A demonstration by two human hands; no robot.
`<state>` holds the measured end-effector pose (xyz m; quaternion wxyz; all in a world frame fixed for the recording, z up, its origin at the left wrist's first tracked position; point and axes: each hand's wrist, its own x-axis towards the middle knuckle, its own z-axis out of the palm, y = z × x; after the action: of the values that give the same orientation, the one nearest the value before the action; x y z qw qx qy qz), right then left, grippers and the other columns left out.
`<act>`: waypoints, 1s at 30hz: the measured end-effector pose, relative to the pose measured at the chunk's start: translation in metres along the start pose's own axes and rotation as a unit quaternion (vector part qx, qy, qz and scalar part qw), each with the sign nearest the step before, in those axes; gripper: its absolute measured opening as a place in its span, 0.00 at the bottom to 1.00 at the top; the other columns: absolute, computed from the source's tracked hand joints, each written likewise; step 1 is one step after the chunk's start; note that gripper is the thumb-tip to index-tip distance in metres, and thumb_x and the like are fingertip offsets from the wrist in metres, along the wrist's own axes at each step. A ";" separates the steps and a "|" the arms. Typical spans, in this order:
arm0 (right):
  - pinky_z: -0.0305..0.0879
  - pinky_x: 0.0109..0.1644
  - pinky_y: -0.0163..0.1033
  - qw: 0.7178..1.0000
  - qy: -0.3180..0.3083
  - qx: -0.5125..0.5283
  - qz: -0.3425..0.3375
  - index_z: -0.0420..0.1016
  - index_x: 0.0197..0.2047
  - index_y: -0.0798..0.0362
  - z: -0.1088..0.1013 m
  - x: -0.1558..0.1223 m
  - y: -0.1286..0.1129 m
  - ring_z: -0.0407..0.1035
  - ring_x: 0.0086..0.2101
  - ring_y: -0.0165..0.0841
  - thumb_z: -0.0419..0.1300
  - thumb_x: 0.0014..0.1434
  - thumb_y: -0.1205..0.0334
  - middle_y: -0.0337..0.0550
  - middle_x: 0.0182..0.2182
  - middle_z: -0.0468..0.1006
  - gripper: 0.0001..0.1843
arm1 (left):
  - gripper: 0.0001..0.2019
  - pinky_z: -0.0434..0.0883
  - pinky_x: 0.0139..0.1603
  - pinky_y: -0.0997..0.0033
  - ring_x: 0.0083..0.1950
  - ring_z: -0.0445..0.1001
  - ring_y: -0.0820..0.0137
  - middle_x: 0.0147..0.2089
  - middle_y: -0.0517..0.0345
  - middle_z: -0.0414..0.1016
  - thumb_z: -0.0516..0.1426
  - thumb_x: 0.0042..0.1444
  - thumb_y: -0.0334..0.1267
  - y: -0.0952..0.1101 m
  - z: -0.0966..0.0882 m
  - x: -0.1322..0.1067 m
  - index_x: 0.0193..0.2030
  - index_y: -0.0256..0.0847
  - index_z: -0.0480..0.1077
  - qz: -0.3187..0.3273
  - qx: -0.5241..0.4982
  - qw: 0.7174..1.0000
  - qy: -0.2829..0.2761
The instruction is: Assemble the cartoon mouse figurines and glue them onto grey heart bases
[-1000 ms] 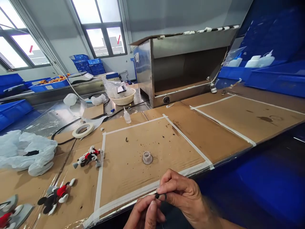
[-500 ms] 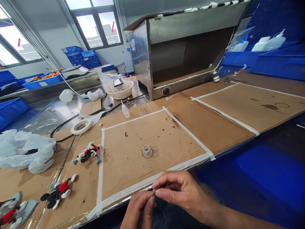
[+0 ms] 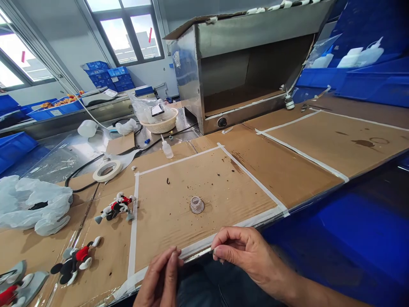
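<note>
My left hand (image 3: 161,275) is over the table's front edge, thumb and fingers drawn together. Whatever is in it, if anything, stays hidden. Apart from it on the right, my right hand (image 3: 247,253) pinches thumb against forefinger, with a tiny dark bit at the tips, too small to name. Beyond the hands a small clear plastic cup (image 3: 197,205) stands on the cardboard inside a white-taped square. A small black curved piece (image 3: 168,181) lies farther back. To the left are a mouse figurine in red and black (image 3: 75,259) and another figurine (image 3: 116,206).
A metal hood (image 3: 223,81) stands at the back. A tape roll (image 3: 108,170), a dropper bottle (image 3: 166,148) and a perforated basket (image 3: 161,124) sit behind the taped square. At left are a crumpled plastic bag (image 3: 35,204) and more figurine parts (image 3: 19,285).
My hands were together at the fingertips over a small dark piece and have come apart. The left hand has moved left and down; the right has shifted slightly right.
</note>
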<state>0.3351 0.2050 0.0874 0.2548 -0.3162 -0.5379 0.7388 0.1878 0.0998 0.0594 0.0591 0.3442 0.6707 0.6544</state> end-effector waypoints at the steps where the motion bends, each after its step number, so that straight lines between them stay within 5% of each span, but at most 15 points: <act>1: 0.65 0.36 0.31 1.000 0.007 -0.011 -0.011 0.79 0.30 0.55 0.000 -0.001 -0.001 0.68 0.29 0.27 0.69 0.51 0.52 0.37 0.25 0.76 0.13 | 0.09 0.74 0.36 0.75 0.32 0.77 0.72 0.33 0.62 0.80 0.63 0.53 0.46 0.000 -0.002 0.005 0.37 0.46 0.78 -0.021 0.003 1.000 0.020; 7: 0.64 0.38 0.31 0.974 0.030 -0.159 -0.157 0.81 0.33 0.52 -0.004 -0.004 -0.003 0.70 0.32 0.28 0.63 0.59 0.59 0.38 0.28 0.76 0.08 | 0.13 0.74 0.37 0.74 0.31 0.77 0.72 0.34 0.62 0.80 0.64 0.48 0.51 -0.006 -0.019 0.032 0.34 0.46 0.78 -0.052 0.093 0.989 0.100; 11: 0.64 0.38 0.29 0.965 0.048 -0.197 -0.166 0.77 0.32 0.51 -0.013 -0.002 0.004 0.70 0.31 0.28 0.61 0.62 0.57 0.36 0.28 0.75 0.09 | 0.18 0.73 0.43 0.68 0.36 0.78 0.67 0.37 0.58 0.80 0.61 0.50 0.54 -0.025 -0.036 0.051 0.41 0.45 0.77 -0.085 0.166 0.970 0.159; 14: 0.66 0.40 0.29 0.962 0.083 -0.210 -0.150 0.77 0.33 0.49 -0.022 0.007 0.012 0.71 0.34 0.30 0.62 0.60 0.53 0.37 0.31 0.76 0.10 | 0.23 0.71 0.50 0.60 0.44 0.75 0.63 0.47 0.51 0.75 0.58 0.53 0.55 -0.036 -0.050 0.077 0.49 0.41 0.74 -0.023 0.217 0.961 0.172; 18: 0.70 0.35 0.29 0.960 0.139 -0.205 -0.128 0.80 0.31 0.49 -0.030 0.019 0.013 0.74 0.32 0.35 0.65 0.52 0.45 0.41 0.29 0.79 0.15 | 0.27 0.69 0.52 0.56 0.48 0.72 0.59 0.52 0.46 0.71 0.57 0.54 0.53 -0.040 -0.060 0.112 0.56 0.38 0.69 0.005 0.278 0.952 0.129; 24: 0.72 0.32 0.30 0.956 0.174 -0.209 -0.111 0.83 0.27 0.48 -0.030 0.027 0.013 0.76 0.29 0.38 0.66 0.44 0.43 0.43 0.27 0.81 0.16 | 0.31 0.71 0.44 0.54 0.43 0.75 0.57 0.51 0.43 0.73 0.59 0.53 0.52 -0.041 -0.047 0.143 0.61 0.39 0.63 -0.032 0.326 0.942 0.065; 30: 0.70 0.33 0.29 0.951 0.132 -0.244 -0.136 0.80 0.25 0.47 -0.031 0.029 0.013 0.75 0.29 0.35 0.63 0.50 0.43 0.41 0.25 0.79 0.16 | 0.20 0.71 0.41 0.49 0.38 0.77 0.51 0.36 0.45 0.79 0.58 0.54 0.52 -0.050 -0.044 0.161 0.46 0.39 0.73 -0.029 0.302 0.952 0.042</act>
<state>0.3381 0.2420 0.0628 0.3368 -0.3870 -0.7015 0.4947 0.0234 0.1542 0.0791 -0.0563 0.2984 0.8486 0.4333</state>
